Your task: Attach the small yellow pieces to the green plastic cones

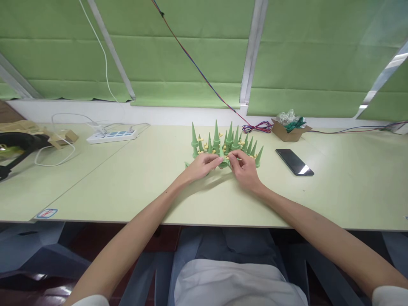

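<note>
– what's gripped?
– left hand (204,165) grips a green cone (224,163); right hand (246,169) pinches a small yellow piece (227,156).
– where?
– just before the standing cones (216,138), toward the far edge of the surface (197,204).

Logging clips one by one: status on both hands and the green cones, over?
Left hand holding green cone. Right hand pinching, apparently on small yellow piece. Other green cones crowded close behind; phone off right.

No legible text; sticker (47,213) on table (350,182) unreadable.
</note>
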Action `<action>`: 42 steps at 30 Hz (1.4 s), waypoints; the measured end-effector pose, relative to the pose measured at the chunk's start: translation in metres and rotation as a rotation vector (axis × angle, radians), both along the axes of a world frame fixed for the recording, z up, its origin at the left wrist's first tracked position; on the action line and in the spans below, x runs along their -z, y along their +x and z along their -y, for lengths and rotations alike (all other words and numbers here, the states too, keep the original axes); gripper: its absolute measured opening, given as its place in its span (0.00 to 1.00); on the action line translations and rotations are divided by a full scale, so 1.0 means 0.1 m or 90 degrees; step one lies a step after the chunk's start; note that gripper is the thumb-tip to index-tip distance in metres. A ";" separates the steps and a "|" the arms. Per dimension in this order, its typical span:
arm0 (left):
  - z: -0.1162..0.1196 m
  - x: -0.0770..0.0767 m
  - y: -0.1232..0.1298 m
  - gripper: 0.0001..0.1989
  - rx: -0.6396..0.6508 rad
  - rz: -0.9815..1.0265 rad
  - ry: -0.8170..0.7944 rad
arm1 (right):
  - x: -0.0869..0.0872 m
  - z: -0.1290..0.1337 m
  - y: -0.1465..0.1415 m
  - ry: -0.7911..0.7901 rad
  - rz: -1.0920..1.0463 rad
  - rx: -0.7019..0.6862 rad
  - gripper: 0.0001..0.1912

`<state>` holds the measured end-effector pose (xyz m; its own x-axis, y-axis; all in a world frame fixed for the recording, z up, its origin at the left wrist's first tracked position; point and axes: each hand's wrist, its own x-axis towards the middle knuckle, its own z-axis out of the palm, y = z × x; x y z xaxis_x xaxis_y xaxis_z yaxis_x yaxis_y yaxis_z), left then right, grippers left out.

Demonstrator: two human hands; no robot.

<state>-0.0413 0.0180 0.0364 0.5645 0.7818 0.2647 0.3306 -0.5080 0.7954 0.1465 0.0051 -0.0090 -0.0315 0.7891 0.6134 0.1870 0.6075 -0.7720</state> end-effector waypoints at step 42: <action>-0.07 0.05 0.04 0.36 -0.089 -0.035 -0.050 | -0.01 0.01 0.00 0.027 0.040 0.026 0.15</action>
<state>-0.0373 0.0251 0.0314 0.4604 0.8711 0.1709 0.4382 -0.3905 0.8096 0.1465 0.0039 -0.0083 -0.0392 0.7634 0.6447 0.2593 0.6309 -0.7313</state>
